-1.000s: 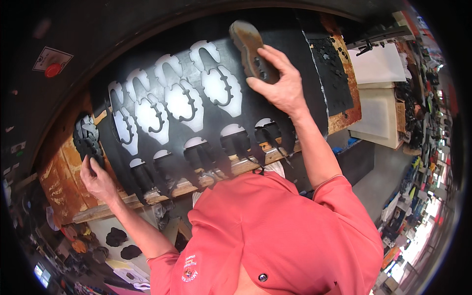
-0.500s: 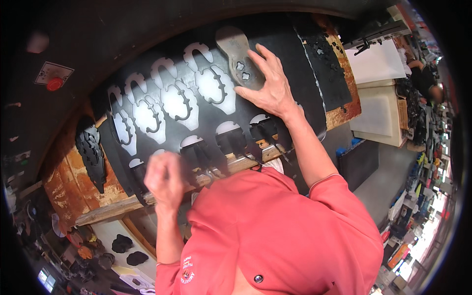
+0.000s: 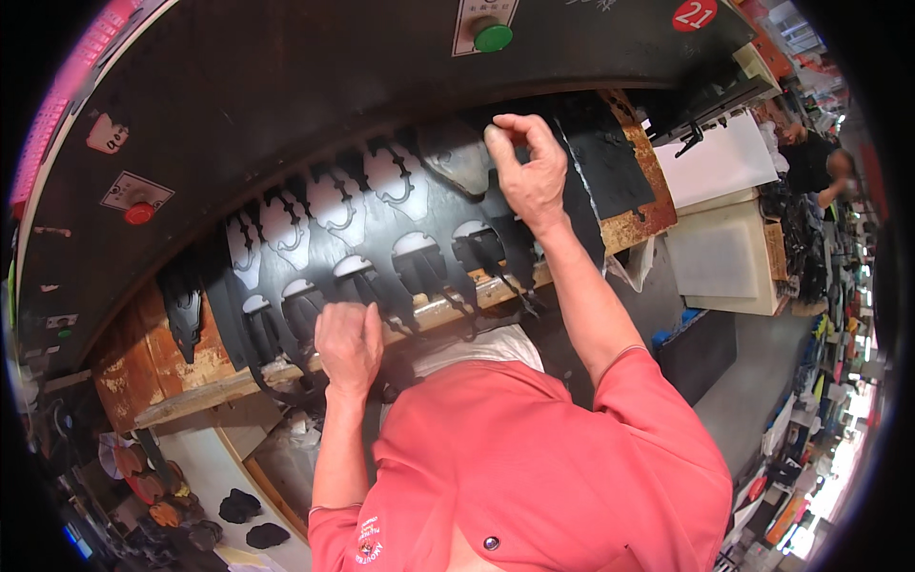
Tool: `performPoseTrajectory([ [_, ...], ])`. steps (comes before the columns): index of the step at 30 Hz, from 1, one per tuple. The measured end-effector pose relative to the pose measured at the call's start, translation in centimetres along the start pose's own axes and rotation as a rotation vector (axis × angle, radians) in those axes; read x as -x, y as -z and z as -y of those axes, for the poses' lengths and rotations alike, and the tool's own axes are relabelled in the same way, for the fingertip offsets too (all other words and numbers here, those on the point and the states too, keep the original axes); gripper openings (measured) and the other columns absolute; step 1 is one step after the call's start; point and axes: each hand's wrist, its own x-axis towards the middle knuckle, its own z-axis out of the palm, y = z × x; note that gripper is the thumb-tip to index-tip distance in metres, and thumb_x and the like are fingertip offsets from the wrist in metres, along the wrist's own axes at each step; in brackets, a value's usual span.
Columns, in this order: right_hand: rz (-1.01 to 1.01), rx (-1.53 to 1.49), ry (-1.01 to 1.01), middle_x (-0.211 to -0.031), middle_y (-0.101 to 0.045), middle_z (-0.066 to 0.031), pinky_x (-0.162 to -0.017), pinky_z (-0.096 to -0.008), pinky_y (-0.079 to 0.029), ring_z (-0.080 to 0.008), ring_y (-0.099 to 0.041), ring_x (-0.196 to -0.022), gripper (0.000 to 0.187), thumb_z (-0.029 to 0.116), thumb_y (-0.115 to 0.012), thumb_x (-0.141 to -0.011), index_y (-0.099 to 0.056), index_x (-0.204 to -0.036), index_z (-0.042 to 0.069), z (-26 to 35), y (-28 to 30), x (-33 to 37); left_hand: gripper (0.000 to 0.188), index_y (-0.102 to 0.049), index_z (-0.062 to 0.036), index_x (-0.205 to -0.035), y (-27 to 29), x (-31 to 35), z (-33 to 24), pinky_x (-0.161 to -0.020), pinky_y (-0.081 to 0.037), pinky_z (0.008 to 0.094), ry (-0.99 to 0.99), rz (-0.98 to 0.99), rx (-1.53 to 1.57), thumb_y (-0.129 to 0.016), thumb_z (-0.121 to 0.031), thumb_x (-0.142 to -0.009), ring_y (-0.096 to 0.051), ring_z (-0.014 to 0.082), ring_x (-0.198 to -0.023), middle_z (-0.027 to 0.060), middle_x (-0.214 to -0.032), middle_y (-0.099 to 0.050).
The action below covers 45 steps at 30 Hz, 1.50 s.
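A grey sole-shaped cutting die lies on a black sheet under the far dark machine beam, which hides its far end. Just right of the die is my right hand, thumb and forefinger tips brought together in a pinch; whatever is between them, if anything, cannot be made out. My left hand is curled into a fist near the sheet's front edge, its contents hidden. White areas show through several cut-outs in the sheet, and narrow black strips hang toward the wooden front edge.
The dark beam spans the far side, bearing a green button and a red button. Black cut pieces lie at left on the worn board. At right stand a pale cabinet and a person.
My right hand has left the top of the die and drawn its spread fingers into a pinch. My left fist has shifted slightly right. The view has tilted, showing more of the beam.
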Motion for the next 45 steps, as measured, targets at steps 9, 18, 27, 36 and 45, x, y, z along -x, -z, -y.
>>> performPoseTrajectory([
  [9, 0.005, 0.028, 0.319, -0.081, -0.067, -0.0065, -0.064, -0.0303, -0.049, -0.0156, -0.06, -0.068, 0.015, 0.01, -0.079, -0.095, -0.07, -0.088, 0.0, 2.6, 2.2, -3.2, 0.028, -0.053, -0.0049, -0.078, -0.6, 0.7, -0.2, -0.069, -0.044, 0.0464, 0.021, -0.081, -0.088, -0.075, -0.007, -0.094, -0.056, 0.0342, -0.073, 0.0114, -0.076, -0.056],
  [18, 0.216, 0.099, -0.052, -0.065, -0.057, -0.0062, -0.059, -0.0305, -0.045, -0.0128, -0.052, -0.059, 0.016, 0.012, -0.079, -0.093, -0.073, -0.085, 0.0, -1.4, 4.8, 9.1, 0.03, -0.053, -0.0051, -0.075, -0.8, 0.5, -0.6, -0.068, -0.044, 0.0457, 0.017, -0.101, -0.118, -0.074, -0.009, -0.096, -0.057, 0.0332, -0.073, 0.011, -0.074, -0.054],
  [27, 0.275, 0.171, -0.186, -0.072, -0.069, -0.012, -0.064, -0.0374, -0.053, -0.0249, -0.066, -0.063, 0.02, 0.024, -0.079, -0.091, -0.077, -0.088, 0.004, -2.1, 4.9, 8.7, 0.03, -0.053, -0.0048, -0.075, -0.9, 0.7, -0.3, -0.069, -0.043, 0.046, 0.032, -0.082, -0.1, -0.073, -0.01, -0.097, -0.056, 0.0335, -0.073, 0.0112, -0.073, -0.054],
  [36, 0.21, 0.02, -0.377, -0.063, -0.062, -0.0024, -0.059, -0.0287, -0.047, -0.0062, -0.055, -0.061, 0.02, 0.022, -0.081, -0.092, -0.078, -0.093, 0.003, -2.7, 5.5, 9.0, 0.032, -0.052, -0.0054, -0.073, -0.4, 0.8, -0.6, -0.07, -0.042, 0.0453, 0.074, -0.035, -0.05, -0.074, -0.01, -0.096, -0.056, 0.0328, -0.073, 0.0104, -0.072, -0.054],
  [45, 0.12, -0.092, -0.619, -0.061, -0.053, 0.0116, -0.054, -0.0206, -0.035, 0.0019, -0.043, -0.059, 0.022, 0.021, -0.079, -0.098, -0.077, -0.09, 0.001, -0.5, 5.4, 6.3, 0.029, -0.058, -0.0016, -0.073, 3.2, -2.5, -1.2, -0.073, -0.048, 0.0499, 0.198, 0.317, 0.058, -0.074, -0.012, -0.094, -0.062, 0.0384, -0.078, 0.0154, -0.076, -0.06],
])
